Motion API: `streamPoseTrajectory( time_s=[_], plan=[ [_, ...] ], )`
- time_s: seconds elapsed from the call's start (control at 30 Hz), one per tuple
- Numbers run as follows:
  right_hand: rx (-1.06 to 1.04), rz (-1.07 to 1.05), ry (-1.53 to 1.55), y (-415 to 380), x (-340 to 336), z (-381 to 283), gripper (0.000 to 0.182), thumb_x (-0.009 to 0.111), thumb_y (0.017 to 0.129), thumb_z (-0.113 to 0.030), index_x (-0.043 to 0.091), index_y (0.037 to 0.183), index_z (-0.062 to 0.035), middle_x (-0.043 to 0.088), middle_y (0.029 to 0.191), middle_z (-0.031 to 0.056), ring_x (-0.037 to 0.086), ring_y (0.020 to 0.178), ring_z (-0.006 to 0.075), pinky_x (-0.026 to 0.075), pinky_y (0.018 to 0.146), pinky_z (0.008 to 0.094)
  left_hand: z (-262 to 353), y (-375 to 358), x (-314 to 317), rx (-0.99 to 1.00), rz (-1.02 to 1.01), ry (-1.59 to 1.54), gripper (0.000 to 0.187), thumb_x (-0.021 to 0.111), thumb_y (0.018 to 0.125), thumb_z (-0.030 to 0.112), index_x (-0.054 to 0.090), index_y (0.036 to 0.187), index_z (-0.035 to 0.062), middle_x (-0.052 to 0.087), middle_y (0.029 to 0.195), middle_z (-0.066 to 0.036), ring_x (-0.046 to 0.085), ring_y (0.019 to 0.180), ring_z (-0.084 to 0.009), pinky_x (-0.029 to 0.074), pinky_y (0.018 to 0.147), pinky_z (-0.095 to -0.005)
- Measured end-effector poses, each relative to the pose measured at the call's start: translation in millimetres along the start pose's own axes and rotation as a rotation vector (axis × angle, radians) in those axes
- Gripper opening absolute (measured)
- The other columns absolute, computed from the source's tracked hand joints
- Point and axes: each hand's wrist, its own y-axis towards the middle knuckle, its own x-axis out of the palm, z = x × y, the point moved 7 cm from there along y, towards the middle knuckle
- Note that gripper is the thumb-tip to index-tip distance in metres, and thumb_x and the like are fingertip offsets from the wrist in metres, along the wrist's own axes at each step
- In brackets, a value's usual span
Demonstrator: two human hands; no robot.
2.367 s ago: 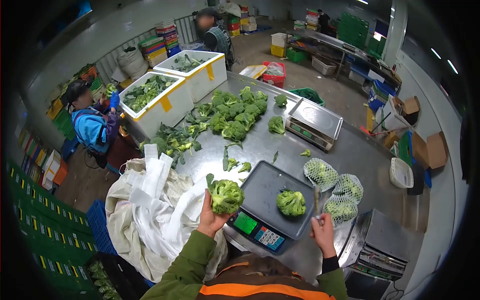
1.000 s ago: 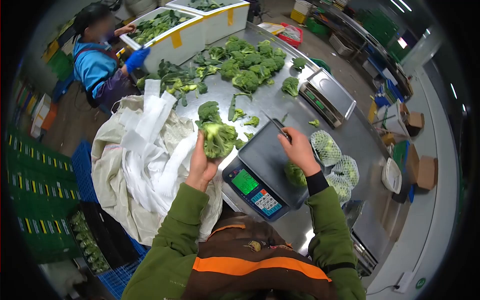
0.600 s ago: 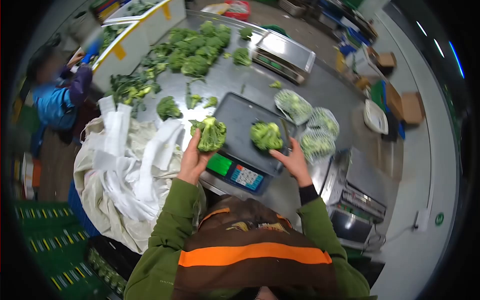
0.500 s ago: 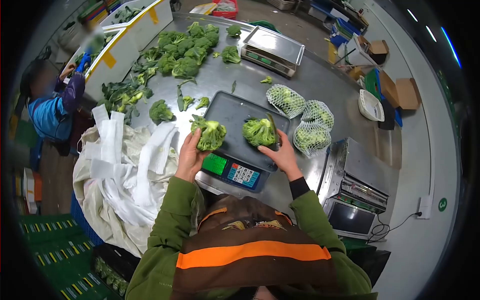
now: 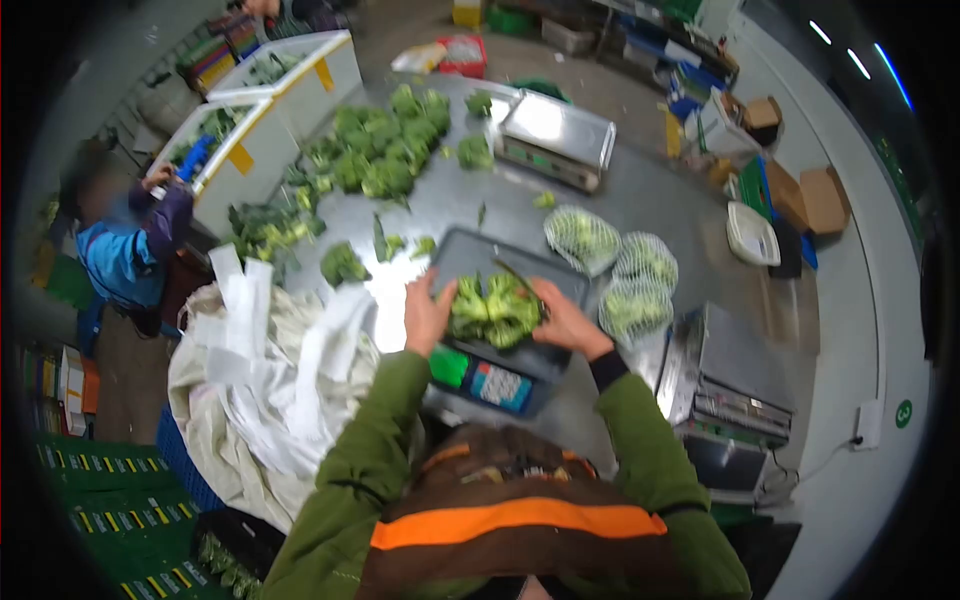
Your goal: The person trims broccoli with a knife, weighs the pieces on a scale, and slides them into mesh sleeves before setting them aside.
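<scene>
Over the dark tray (image 5: pixel 468 248) of a digital scale (image 5: pixel 502 386), two broccoli heads are pressed side by side. My left hand (image 5: pixel 427 316) closes around the left broccoli head (image 5: pixel 467 309). Opposite it, my right hand (image 5: pixel 568 322) grips the right broccoli head (image 5: pixel 514 314). A thin, dark, knife-like strip (image 5: pixel 516 278) slants up from the right fingers, blurred by motion. Right of the tray lie several broccoli heads in white mesh netting (image 5: pixel 582 240). A single broccoli head (image 5: pixel 344 264) rests left of the scale, near small florets.
A broccoli pile (image 5: pixel 385 150) and cut leaves (image 5: pixel 270 228) cover the table's far left. Another scale (image 5: pixel 555 140) stands at the back, a metal machine (image 5: pixel 735 375) at right. White netting sleeves (image 5: pixel 265 385) drape over a sack at left. A person (image 5: pixel 125 250) works beside white foam boxes (image 5: pixel 225 165).
My hands have come together, bringing the two broccoli heads side by side over the tray. The whole view has shifted slightly, with the table now further right and lower.
</scene>
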Motion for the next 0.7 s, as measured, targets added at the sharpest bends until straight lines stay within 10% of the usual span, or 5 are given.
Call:
streamPoseTrajectory(
  time_s=[0.1,0.17,0.5,0.7],
  plan=[
    [0.012,-0.028,0.056,-0.6,3.4,2.6,0.072,0.070,0.063,-0.008,0.050,0.132,-0.0062,0.041,0.141,0.0170,0.037,0.135,0.0351,0.028,0.115,0.0385,-19.3,-9.1,12.1,-0.249,-0.125,-0.422,0.034,0.066,0.091,0.030,0.066,0.109,0.0003,0.064,0.099,-0.020,0.062,0.100,-0.0339,0.049,0.088,-0.0397],
    [0.016,-0.052,0.061,-1.2,5.8,1.8,0.075,0.070,0.063,-0.009,0.049,0.135,-0.0086,0.038,0.144,0.0166,0.034,0.137,0.0353,0.028,0.115,0.0380,8.4,-22.5,-0.5,0.028,-0.013,-0.174,0.031,0.063,0.094,0.027,0.065,0.109,0.0002,0.063,0.103,-0.020,0.060,0.101,-0.0348,0.048,0.089,-0.0395],
    [0.096,-0.073,-0.058,-20.2,-0.8,-6.9,0.101,0.086,0.068,-0.026,0.031,0.151,-0.0124,0.015,0.160,0.0199,0.026,0.144,0.0360,0.035,0.111,0.0395,4.4,-10.1,3.9,-0.134,-0.088,-0.251,0.039,0.063,0.094,0.030,0.063,0.119,0.0008,0.063,0.108,-0.019,0.060,0.103,-0.0315,0.047,0.091,-0.0381],
    [0.192,0.351,0.176,-49.0,-22.6,-6.8,0.079,0.084,0.073,-0.028,0.049,0.139,-0.0062,0.048,0.141,0.0131,0.049,0.126,0.0264,0.044,0.100,0.0357,-18.7,-4.7,16.1,-0.189,-0.100,-0.378,0.040,0.062,0.095,0.030,0.062,0.120,-0.0009,0.065,0.114,-0.018,0.061,0.106,-0.0275,0.046,0.094,-0.0367]
  ],
)
